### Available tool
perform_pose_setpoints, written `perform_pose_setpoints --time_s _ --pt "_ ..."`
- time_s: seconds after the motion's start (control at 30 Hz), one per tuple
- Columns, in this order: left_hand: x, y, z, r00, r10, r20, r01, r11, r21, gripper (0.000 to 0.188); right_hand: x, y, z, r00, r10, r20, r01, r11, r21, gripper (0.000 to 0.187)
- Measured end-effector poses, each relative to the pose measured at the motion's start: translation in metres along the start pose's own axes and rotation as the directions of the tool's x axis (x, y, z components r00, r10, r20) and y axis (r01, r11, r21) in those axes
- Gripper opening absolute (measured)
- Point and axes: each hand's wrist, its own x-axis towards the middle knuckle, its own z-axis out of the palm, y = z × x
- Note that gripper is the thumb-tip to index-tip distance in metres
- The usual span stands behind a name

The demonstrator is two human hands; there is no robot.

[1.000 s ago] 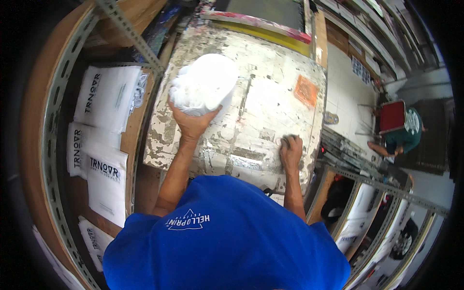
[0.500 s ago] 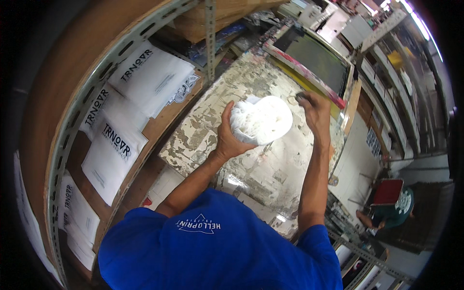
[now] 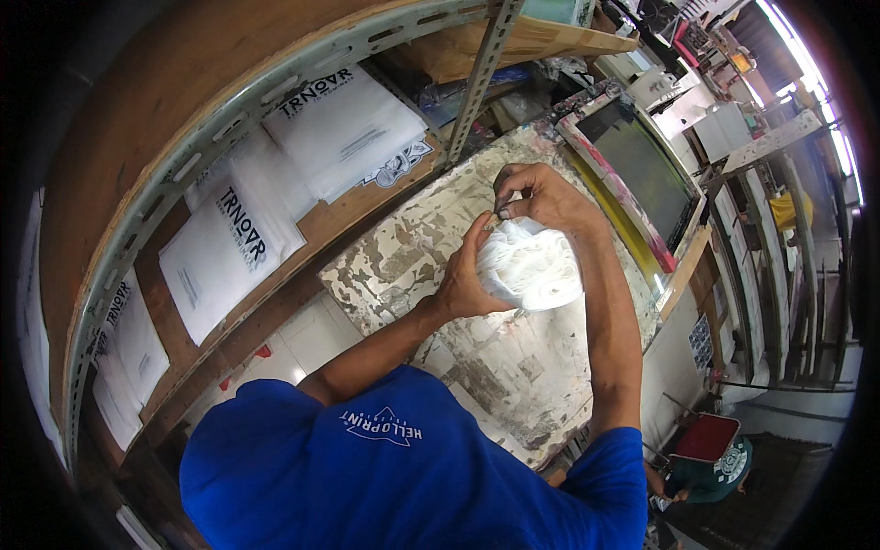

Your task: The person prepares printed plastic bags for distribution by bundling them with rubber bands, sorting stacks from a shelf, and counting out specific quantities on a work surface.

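My left hand (image 3: 466,280) cups the near left side of a round white bundle (image 3: 533,266). Its surface is creased and swirled, with a smooth round end on the right; what it is made of I cannot tell. My right hand (image 3: 557,197) arches over the far side of the bundle, close to my left fingertips. Its fingers are curled into a pinch, and whatever lies between them is hidden. Dark stains mark those fingertips. Both hands are above a worktable (image 3: 390,275) whose pale top is blotched and peeling.
Left of the table, a metal-framed shelf (image 3: 481,87) holds stacks of printed white bags (image 3: 344,133). A framed printing screen (image 3: 632,174) lies at the table's far right. Farther right are tall racks (image 3: 770,257); a person in a dark green shirt (image 3: 710,477) is beside a red seat.
My right hand has come left from beside the screen to the far side of the bundle. The bundle has turned in my left hand. The whole view has shifted.
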Motion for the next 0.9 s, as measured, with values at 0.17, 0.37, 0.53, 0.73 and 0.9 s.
perform_pose_setpoints --time_s 0.17,0.37,0.53,0.73,0.9 --pt "-0.003 -0.013 0.005 0.995 0.077 -0.055 -0.073 0.995 0.072 0.128 0.005 -0.003 0.011 0.999 -0.019 0.033 0.022 0.996 -0.083 0.015" --pt "-0.008 -0.026 0.009 0.997 0.028 -0.072 -0.027 1.0 0.013 0.117 0.004 0.004 0.018 0.991 0.13 0.01 -0.127 0.984 -0.127 0.009" --pt "-0.004 -0.017 0.006 0.997 0.051 -0.061 -0.046 0.996 0.081 0.114 -0.003 0.015 0.014 0.981 0.192 0.009 -0.189 0.955 0.227 0.023" --pt "-0.004 -0.016 0.003 0.998 0.047 -0.053 -0.04 0.993 0.113 0.111 -0.009 0.006 0.011 0.94 0.293 -0.175 -0.081 0.689 0.721 0.028" --pt "-0.002 -0.008 0.001 0.998 0.044 -0.036 -0.038 0.988 0.149 0.107 -0.032 0.02 -0.017 0.964 0.204 -0.171 -0.009 0.667 0.745 0.026"
